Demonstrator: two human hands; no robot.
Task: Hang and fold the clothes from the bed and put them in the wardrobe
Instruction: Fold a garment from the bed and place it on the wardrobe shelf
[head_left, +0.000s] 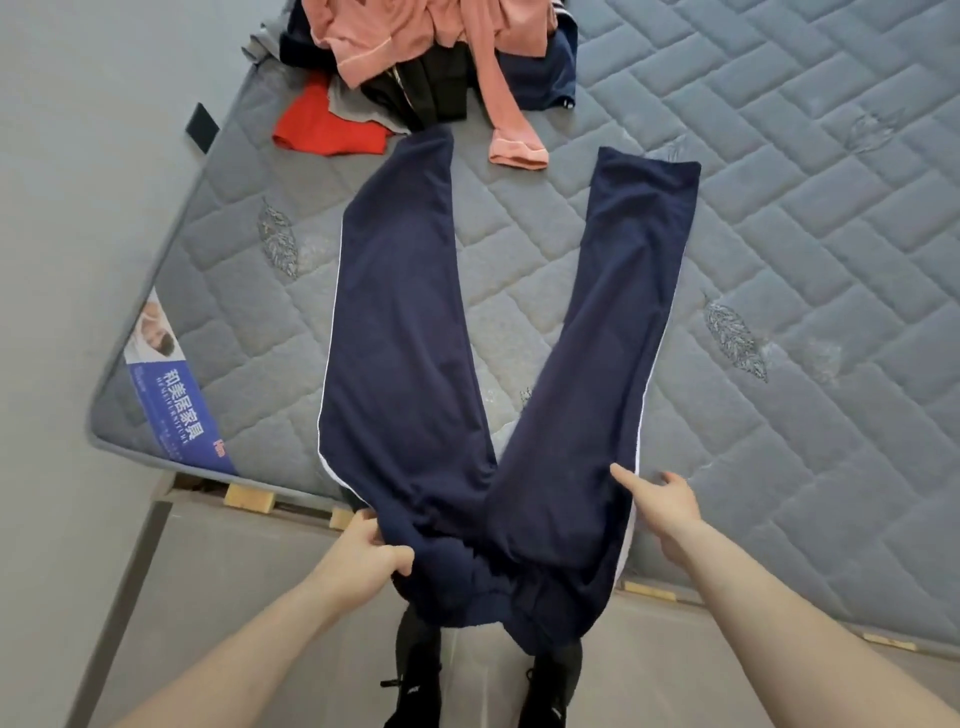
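I saw L hand (370, 556) gripping waist of navy white-striped cotton trousers (400, 332), R hand (662, 501) flat, fingers released, on R leg; waist overhung grey quilted mattress (779, 234) edge, so I judged it might slide off.

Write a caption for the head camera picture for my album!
Left hand grips the waistband of navy track pants spread on a quilted mattress; right hand rests on them.

Navy trousers (415, 332) lie spread on the mattress (779, 260), legs apart.
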